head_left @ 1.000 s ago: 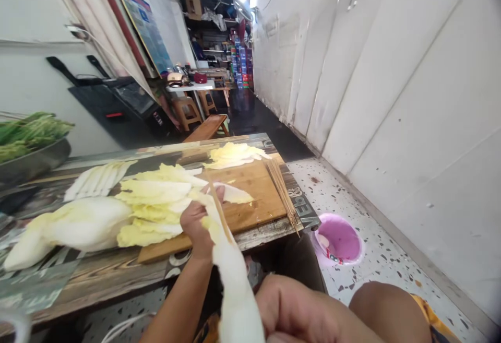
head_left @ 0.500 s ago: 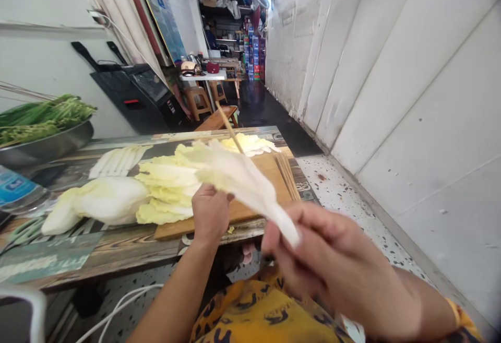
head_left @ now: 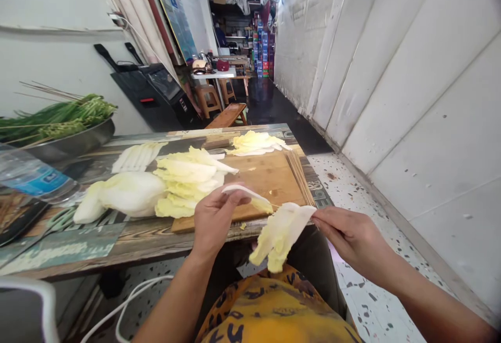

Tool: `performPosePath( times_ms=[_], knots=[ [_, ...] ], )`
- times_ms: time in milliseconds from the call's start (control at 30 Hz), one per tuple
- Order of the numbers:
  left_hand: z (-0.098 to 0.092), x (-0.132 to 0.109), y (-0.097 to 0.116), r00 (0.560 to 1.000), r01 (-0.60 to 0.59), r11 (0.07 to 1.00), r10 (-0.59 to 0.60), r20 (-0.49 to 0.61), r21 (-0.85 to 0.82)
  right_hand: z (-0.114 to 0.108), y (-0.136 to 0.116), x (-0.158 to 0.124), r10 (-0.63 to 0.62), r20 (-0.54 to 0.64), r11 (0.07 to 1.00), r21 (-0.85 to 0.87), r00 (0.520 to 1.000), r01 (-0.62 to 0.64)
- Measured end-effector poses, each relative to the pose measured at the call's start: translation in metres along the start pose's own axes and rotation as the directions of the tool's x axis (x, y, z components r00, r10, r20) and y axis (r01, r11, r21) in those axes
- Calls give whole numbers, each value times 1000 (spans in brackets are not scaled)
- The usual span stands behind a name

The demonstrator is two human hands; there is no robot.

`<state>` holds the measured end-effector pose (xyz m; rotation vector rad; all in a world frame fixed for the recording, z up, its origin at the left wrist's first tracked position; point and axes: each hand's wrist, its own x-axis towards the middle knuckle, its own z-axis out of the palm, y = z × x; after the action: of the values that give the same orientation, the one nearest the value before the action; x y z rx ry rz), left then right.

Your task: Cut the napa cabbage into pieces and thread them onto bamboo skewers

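My left hand (head_left: 214, 217) is closed on a strip of napa cabbage leaf (head_left: 250, 194), white at the fingers and yellow at its far tip. Over my lap, my right hand (head_left: 348, 231) pinches the white end of hanging cabbage leaves (head_left: 284, 231). A short bit of thin stick shows between these leaves and the left strip; the rest of it is hidden. Cut cabbage leaves (head_left: 191, 176) are piled on the left of the wooden cutting board (head_left: 262, 173). More leaf pieces (head_left: 258, 142) lie at its far edge. Bamboo skewers (head_left: 300, 176) lie along its right side.
Left of the board lie a whole napa cabbage (head_left: 131, 194), pale cabbage strips (head_left: 139, 156), scissors (head_left: 58, 220) and a water bottle (head_left: 43, 178). Behind them stands a metal bowl (head_left: 74, 142) of skewered greens. A white wall (head_left: 422, 82) runs along the right.
My right hand has moved right and away from me, and the leaves it holds now hang down. My left hand has come up with a leaf strip. The view has shifted slightly left.
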<state>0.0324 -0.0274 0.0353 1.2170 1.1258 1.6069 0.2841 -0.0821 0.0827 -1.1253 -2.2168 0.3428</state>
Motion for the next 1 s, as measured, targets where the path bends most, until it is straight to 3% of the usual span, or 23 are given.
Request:
performPosePath(
  times_ms=[167, 500, 1000],
  knots=[
    [-2, -10, 2, 987, 115, 993, -114, 110, -2, 6, 0, 1, -17, -57, 998, -68, 998, 13],
    [2, -16, 9, 978, 69, 985, -98, 186, 158, 0, -4, 1, -72, -35, 992, -109, 997, 68],
    [4, -19, 11, 971, 80, 972, -126, 204, 220, -1, -3, -2, -88, -24, 986, -145, 996, 84]
  ],
)
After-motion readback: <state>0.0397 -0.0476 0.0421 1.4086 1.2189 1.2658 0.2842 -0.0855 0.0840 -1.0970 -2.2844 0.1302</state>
